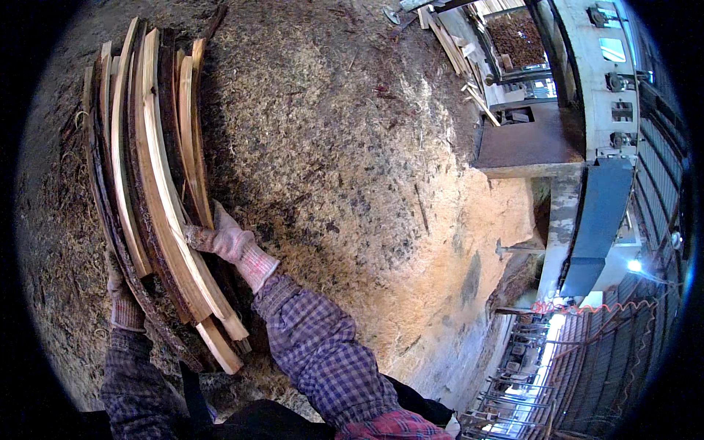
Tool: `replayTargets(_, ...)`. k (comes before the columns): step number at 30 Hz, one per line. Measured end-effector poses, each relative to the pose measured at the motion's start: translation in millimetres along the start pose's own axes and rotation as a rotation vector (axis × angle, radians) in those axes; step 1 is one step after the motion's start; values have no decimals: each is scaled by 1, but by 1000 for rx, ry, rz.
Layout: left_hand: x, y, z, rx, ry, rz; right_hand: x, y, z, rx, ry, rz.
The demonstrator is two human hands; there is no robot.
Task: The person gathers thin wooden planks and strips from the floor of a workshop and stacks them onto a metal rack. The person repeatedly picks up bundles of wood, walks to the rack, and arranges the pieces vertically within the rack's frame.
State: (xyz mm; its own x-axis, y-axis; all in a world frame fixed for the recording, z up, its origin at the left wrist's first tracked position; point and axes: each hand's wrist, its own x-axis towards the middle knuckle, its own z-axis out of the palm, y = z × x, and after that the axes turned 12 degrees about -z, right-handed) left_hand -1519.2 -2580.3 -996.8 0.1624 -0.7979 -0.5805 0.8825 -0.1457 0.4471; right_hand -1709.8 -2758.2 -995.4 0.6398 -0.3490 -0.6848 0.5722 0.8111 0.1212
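Right hand (229, 242) clasps wood strips (163, 154) that, unevenly stacked, could slide apart — left hand (116, 284) partly hidden, its grip unclear.

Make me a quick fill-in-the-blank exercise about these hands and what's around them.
The long strips are made of ____.
The right hand wears a pale ____.
The left hand is at the ____ edge of the strips.
The blue panel is on the picture's ____ side.
Missing words: wood; glove; left; right.
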Motion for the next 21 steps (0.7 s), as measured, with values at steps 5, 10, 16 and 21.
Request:
replayTargets(5,-14,-9,-31,8,98,23,-10,-2,11,69,-138,130)
replayTargets(10,-17,-6,-24,-8,178,-22,-13,16,24,260,-272,321)
replayTargets(16,-6,-6,-24,-36,188,-44,72,-6,-33,592,-457,469)
replayTargets(21,-8,-7,-34,-66,189,-31,76,-6,-20,670,-392,608)
